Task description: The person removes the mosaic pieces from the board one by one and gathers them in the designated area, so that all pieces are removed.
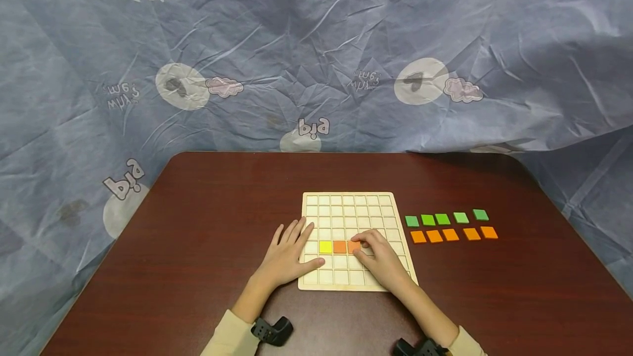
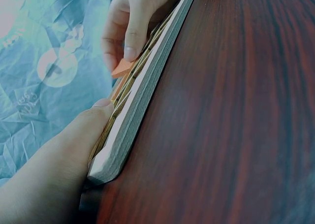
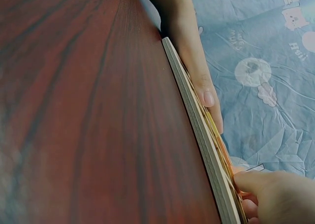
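Note:
A pale wooden grid board (image 1: pixel 338 280) lies on the table, with a yellow square tile (image 1: pixel 325 247) and an orange tile (image 1: pixel 339 247) side by side in one row. My right hand (image 1: pixel 379 260) pinches another orange tile (image 1: pixel 353 246) between thumb and fingers, just right of those two. In the left wrist view this pinched tile (image 2: pixel 122 68) is tilted above the board's surface. My left hand (image 1: pixel 283 257) rests on the board's left edge with fingers straight and spread, its thumb (image 2: pixel 101 108) lying on the board.
Right of the board, green tiles (image 1: pixel 442 219) form a row, with several orange tiles (image 1: pixel 450 234) in a row nearer me. The dark wooden table (image 1: pixel 222 207) reaches back to a hanging blue-grey printed cloth (image 1: pixel 277 70). Each wrist wears a black device (image 1: pixel 273 331).

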A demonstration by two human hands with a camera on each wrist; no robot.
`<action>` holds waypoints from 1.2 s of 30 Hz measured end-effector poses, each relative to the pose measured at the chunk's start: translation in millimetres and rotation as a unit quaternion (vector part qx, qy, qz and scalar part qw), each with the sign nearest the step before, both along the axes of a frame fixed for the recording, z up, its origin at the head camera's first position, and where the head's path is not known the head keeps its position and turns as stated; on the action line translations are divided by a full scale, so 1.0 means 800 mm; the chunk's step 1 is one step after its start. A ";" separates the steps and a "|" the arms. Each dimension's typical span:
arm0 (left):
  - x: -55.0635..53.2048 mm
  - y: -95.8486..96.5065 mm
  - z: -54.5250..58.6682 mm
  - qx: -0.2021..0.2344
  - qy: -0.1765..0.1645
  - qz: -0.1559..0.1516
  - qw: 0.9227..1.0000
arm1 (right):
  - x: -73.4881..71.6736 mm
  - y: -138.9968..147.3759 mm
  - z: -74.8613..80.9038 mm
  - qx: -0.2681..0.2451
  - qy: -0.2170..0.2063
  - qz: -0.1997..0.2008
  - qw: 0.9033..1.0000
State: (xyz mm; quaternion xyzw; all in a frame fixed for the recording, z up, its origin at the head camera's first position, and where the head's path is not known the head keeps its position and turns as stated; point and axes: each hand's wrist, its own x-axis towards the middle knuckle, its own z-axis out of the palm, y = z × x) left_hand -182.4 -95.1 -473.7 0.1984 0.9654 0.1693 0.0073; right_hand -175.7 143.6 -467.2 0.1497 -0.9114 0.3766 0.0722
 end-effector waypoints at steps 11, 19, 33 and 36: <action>0.000 -0.001 0.001 0.002 -0.001 0.001 1.000 | -0.002 -0.002 0.003 -0.018 -0.026 -0.008 0.999; -0.001 0.000 0.000 -0.007 -0.005 0.005 1.000 | -0.001 0.000 0.005 -0.061 -0.054 -0.009 0.997; -0.001 -0.001 -0.002 -0.001 -0.002 0.001 1.000 | 0.007 0.027 0.029 -0.092 -0.079 -0.004 0.993; -0.001 -0.002 -0.001 -0.002 -0.002 -0.001 1.000 | 0.009 0.046 0.031 -0.079 -0.068 -0.019 0.994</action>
